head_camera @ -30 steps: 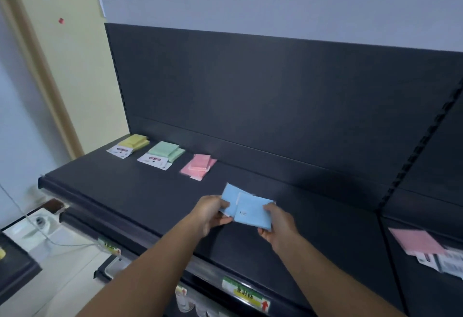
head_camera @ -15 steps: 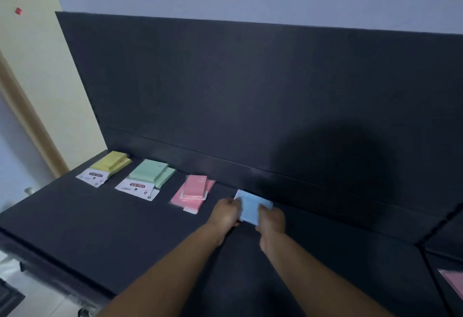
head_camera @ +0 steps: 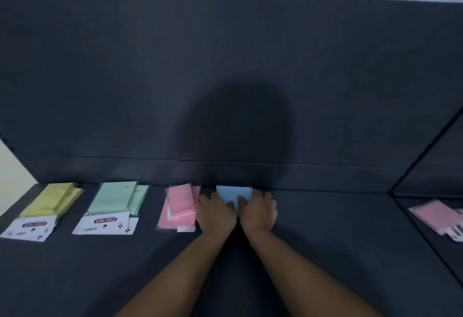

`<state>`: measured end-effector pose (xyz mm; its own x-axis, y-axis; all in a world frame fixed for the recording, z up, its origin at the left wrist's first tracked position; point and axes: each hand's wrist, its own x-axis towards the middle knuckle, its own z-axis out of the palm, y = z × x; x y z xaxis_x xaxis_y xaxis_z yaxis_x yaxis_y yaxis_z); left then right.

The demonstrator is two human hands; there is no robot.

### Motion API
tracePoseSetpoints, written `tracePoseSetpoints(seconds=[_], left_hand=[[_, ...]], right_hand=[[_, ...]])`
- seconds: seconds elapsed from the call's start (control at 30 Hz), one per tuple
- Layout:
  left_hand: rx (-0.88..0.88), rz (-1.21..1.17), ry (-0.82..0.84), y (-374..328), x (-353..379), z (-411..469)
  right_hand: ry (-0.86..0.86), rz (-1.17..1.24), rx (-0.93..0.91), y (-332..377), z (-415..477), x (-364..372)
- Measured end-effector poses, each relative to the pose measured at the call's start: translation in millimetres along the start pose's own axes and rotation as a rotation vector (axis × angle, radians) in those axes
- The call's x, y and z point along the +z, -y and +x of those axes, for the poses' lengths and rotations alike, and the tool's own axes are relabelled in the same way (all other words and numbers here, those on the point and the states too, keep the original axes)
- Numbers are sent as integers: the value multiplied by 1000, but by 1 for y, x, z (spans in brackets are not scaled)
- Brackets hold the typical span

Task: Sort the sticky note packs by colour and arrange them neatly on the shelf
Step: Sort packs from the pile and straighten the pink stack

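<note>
A shop: dark retail shelf [head_camera: 100, 266] displaying packaged sticky note packs [head_camera: 110, 206].

L hand [head_camera: 215, 212] & R hand [head_camera: 259, 210] hold blue packs [head_camera: 234, 195] at shelf [head_camera: 325, 241] back edge, just beside pink packs [head_camera: 179, 210]; green packs [head_camera: 112, 197], yellow packs [head_camera: 47, 201] toward left end.

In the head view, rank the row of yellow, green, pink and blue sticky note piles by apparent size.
1-2. Yellow sticky note pile and green sticky note pile: alike, unranked.
3. Pink sticky note pile.
4. Blue sticky note pile, partly hidden by left hand and right hand.
</note>
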<state>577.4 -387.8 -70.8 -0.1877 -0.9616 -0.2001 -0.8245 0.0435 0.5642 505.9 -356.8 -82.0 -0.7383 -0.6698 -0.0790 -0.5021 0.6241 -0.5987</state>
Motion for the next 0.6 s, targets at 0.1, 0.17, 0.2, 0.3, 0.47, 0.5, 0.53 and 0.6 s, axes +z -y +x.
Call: tracePoseSetpoints(seconds=[0.1,0.17,0.2,0.3,0.47,0.5,0.53,0.6], left_hand=[[-25,-98,-34,-1,1,-3],[-11,-147,-114,-2,1,-5],[5,-170,-151,-4,1,-7],[102,-263,-166,-18,5,-19],[357,-300,-59,-60,28,-52],[405,-312,-28,-69,34,-61],[453,-334,-2,-78,40,-71],[543,-362,29,-93,53,-95]], right_hand=[[41,82,27,0,0,-5],[76,211,48,-3,-1,-13],[82,274,61,-6,-2,-19],[63,385,108,-28,-10,-47],[-91,405,235,-92,-28,-112],[-149,423,289,-108,-32,-125],[-212,451,345,-124,-37,-138],[-317,491,441,-158,-50,-166]])
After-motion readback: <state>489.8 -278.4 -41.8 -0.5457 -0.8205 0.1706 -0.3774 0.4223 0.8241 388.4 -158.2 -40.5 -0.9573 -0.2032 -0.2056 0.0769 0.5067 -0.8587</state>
